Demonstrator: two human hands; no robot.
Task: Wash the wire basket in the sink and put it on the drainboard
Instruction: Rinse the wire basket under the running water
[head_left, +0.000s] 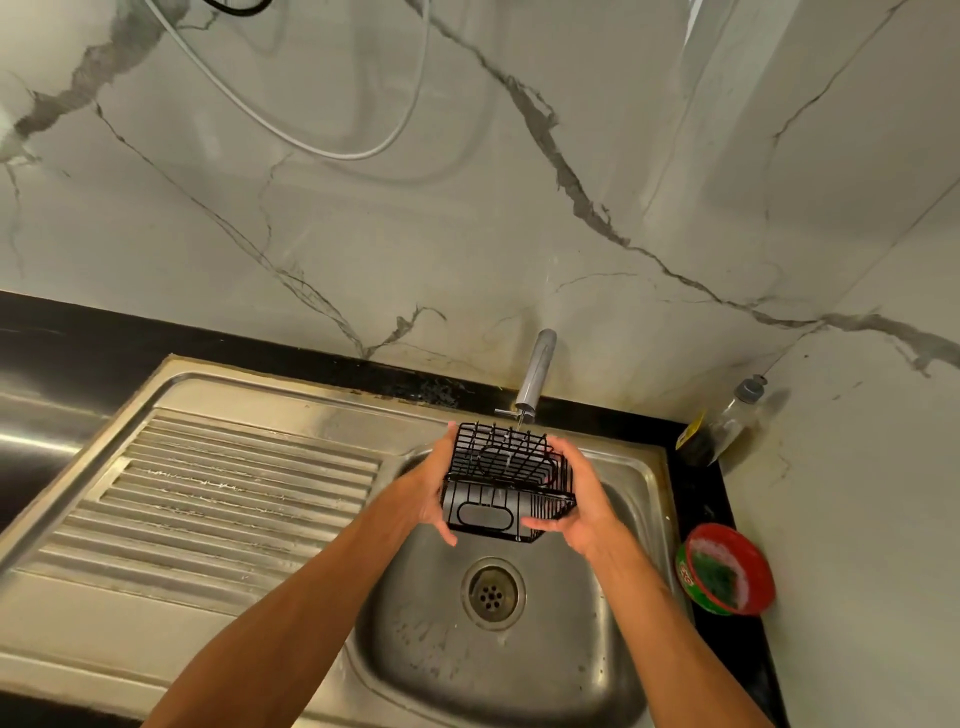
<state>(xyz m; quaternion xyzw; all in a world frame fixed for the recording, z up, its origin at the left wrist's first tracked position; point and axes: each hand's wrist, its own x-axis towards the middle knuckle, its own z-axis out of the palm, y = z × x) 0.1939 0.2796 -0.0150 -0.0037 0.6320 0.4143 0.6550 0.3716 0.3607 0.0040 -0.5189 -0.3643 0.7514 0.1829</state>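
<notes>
A small black wire basket (506, 480) is held above the steel sink bowl (415, 623), right under the tap (535, 374). A thin stream of water runs from the spout onto the basket. My left hand (431, 493) grips its left side, thumb along the front lower edge. My right hand (576, 506) grips its right side, fingers curled round the front corner. The ribbed drainboard (218, 493) lies to the left of the bowl.
The drain (492, 592) sits in the bowl's middle. A red and green tub with a scrubber and foam (727, 569) stands on the black counter at the right. A clear bottle (727, 421) stands in the back right corner. A marble wall rises behind.
</notes>
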